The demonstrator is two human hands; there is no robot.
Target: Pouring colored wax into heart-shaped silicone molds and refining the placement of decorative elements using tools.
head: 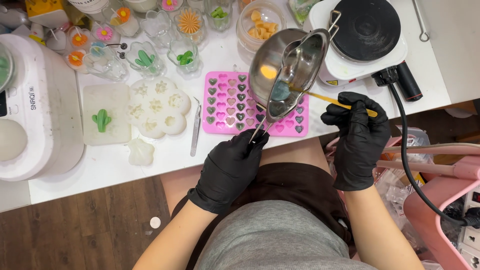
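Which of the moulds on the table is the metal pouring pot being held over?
The pink silicone mould with small heart cavities. The steel pouring pot, held by the left hand, hangs above its right part; the white flower mould lies uncovered further left.

A white hot plate (369, 35) with a black cord (407, 165) sits at the table's far right, metal tweezers (195, 127) lie beside white flower moulds (157, 106), a green cactus shape (101, 120) rests in a clear mould, and small glass candle cups (145, 59) crowd the back.
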